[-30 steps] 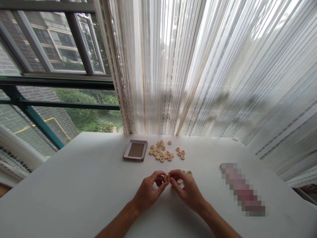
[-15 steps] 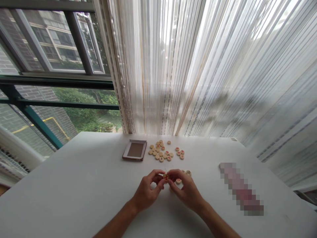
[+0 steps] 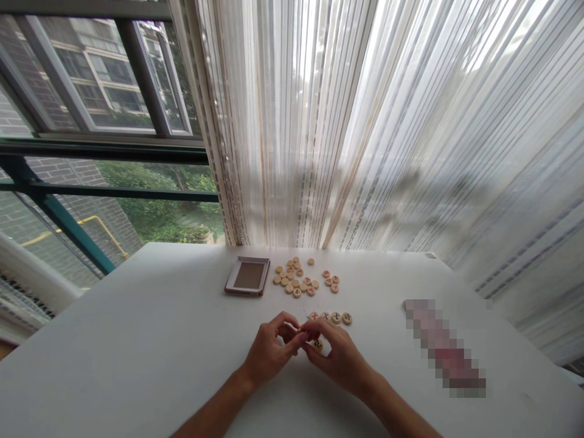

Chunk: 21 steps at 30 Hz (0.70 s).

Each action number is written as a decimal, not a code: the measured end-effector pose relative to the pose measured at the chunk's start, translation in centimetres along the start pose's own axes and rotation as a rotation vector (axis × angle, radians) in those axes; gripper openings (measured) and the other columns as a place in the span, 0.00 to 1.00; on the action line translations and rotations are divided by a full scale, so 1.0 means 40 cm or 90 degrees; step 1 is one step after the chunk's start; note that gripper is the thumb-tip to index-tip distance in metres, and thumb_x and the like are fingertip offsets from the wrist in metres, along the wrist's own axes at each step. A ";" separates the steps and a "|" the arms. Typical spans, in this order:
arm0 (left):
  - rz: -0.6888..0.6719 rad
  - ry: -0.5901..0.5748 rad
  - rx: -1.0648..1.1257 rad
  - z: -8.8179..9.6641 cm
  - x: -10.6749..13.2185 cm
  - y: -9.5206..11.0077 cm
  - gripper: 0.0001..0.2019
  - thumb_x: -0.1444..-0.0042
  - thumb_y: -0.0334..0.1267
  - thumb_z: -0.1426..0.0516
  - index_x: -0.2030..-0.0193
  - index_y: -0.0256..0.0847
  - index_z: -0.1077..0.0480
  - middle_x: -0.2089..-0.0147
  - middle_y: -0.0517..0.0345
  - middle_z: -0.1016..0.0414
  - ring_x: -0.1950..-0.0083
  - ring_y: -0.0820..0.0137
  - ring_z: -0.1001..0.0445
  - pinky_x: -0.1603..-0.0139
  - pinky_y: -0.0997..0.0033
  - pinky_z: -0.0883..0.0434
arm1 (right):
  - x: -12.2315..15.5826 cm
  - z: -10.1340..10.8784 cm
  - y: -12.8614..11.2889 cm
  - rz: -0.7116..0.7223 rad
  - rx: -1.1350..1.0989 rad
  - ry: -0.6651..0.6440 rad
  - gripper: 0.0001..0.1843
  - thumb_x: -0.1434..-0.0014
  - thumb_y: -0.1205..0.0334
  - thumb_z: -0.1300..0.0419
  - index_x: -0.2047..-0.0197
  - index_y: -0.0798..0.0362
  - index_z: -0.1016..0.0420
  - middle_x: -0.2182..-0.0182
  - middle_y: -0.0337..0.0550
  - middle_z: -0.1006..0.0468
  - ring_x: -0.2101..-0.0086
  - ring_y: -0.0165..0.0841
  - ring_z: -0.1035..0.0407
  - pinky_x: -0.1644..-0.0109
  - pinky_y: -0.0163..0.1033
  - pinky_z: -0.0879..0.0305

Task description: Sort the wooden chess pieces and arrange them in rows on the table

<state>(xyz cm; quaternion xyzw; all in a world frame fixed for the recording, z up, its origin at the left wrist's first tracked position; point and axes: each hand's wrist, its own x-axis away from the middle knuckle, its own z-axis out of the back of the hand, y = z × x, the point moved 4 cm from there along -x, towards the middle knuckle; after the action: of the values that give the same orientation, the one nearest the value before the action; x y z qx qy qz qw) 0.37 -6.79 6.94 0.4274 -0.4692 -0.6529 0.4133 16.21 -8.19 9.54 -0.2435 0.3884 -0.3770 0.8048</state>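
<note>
- Shallow open box, leftmost on the smooth white table: rectangular, pale walls, brown floor.
- Left hand: thumb and fingertips pinched narrowly on a xiangqi piece, seen as a tan edge-on sliver; its face was hidden.
- Loose xiangqi pile, beyond the hands: round, wood-look discs, many plain side up, some red-marked, one black-marked.
- Black-marked disc: partly visible between right thumb and fingers, right of the pinch; couldn't tell if touched.
- Four-piece row: long axis left-right, just beyond and right of the pinch, right hand nearer.
- Right hand: fingertips met the left's; couldn't tell whether they gripped the sliver too.
</note>
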 end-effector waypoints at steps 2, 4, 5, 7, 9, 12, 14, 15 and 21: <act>-0.004 0.004 -0.004 0.001 0.001 -0.001 0.11 0.42 0.44 0.39 0.61 0.39 0.32 0.68 0.54 0.19 0.72 0.69 0.22 0.72 0.76 0.29 | 0.002 -0.001 -0.001 -0.002 0.008 -0.003 0.08 0.41 0.69 0.39 0.58 0.48 0.29 0.67 0.38 0.25 0.66 0.31 0.30 0.56 0.38 0.33; -0.015 0.008 -0.012 0.001 0.002 0.001 0.10 0.41 0.43 0.39 0.62 0.39 0.31 0.67 0.53 0.19 0.72 0.69 0.22 0.71 0.75 0.28 | 0.003 -0.001 0.000 -0.007 0.009 -0.003 0.08 0.41 0.68 0.39 0.58 0.48 0.29 0.68 0.38 0.25 0.67 0.31 0.30 0.57 0.37 0.33; -0.020 0.009 -0.017 0.002 0.002 0.004 0.10 0.41 0.43 0.39 0.62 0.38 0.30 0.66 0.53 0.19 0.71 0.69 0.22 0.70 0.75 0.28 | 0.003 -0.001 0.000 -0.009 0.010 -0.002 0.07 0.41 0.68 0.39 0.59 0.48 0.29 0.68 0.38 0.25 0.67 0.31 0.30 0.58 0.37 0.33; -0.025 0.011 -0.026 0.002 0.002 0.008 0.10 0.40 0.43 0.40 0.62 0.38 0.29 0.65 0.52 0.19 0.70 0.69 0.22 0.68 0.74 0.27 | 0.002 -0.001 0.001 -0.012 0.011 0.000 0.07 0.41 0.68 0.39 0.59 0.48 0.29 0.68 0.38 0.25 0.67 0.31 0.30 0.59 0.37 0.33; -0.026 0.010 -0.032 0.003 0.001 0.013 0.10 0.40 0.43 0.40 0.62 0.38 0.29 0.65 0.53 0.19 0.70 0.69 0.22 0.67 0.73 0.27 | 0.000 0.000 0.003 -0.014 0.008 0.002 0.07 0.41 0.68 0.39 0.59 0.49 0.29 0.68 0.38 0.25 0.67 0.32 0.30 0.59 0.37 0.33; -0.031 0.004 -0.029 0.003 0.001 0.021 0.10 0.38 0.44 0.43 0.61 0.38 0.29 0.67 0.54 0.20 0.70 0.69 0.22 0.66 0.73 0.27 | -0.002 0.002 0.007 -0.017 -0.005 0.006 0.08 0.41 0.69 0.39 0.58 0.49 0.29 0.68 0.38 0.25 0.67 0.31 0.30 0.60 0.36 0.33; -0.036 0.004 -0.027 0.003 0.001 0.025 0.11 0.36 0.44 0.45 0.60 0.37 0.28 0.68 0.54 0.21 0.69 0.69 0.22 0.65 0.72 0.27 | -0.001 0.004 0.010 -0.020 -0.012 0.010 0.10 0.42 0.70 0.39 0.58 0.49 0.29 0.67 0.38 0.24 0.67 0.31 0.30 0.60 0.36 0.33; -0.038 0.005 -0.028 0.003 0.001 0.026 0.12 0.35 0.44 0.46 0.60 0.37 0.28 0.68 0.54 0.21 0.69 0.69 0.23 0.64 0.72 0.27 | 0.000 0.005 0.012 -0.022 -0.015 0.014 0.10 0.42 0.70 0.39 0.57 0.49 0.29 0.67 0.39 0.24 0.66 0.31 0.30 0.59 0.36 0.33; -0.043 -0.003 -0.037 -0.002 0.003 0.025 0.12 0.35 0.43 0.47 0.51 0.39 0.31 0.67 0.55 0.21 0.67 0.68 0.22 0.62 0.70 0.27 | 0.000 0.015 0.018 -0.031 -0.014 0.034 0.09 0.40 0.67 0.40 0.55 0.50 0.28 0.65 0.41 0.24 0.65 0.33 0.29 0.58 0.38 0.31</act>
<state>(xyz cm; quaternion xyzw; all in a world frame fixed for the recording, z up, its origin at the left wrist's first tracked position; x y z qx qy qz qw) 0.57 -7.13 7.89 0.4291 -0.4366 -0.6809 0.4020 16.98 -7.69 9.39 -0.2517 0.4079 -0.3985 0.7819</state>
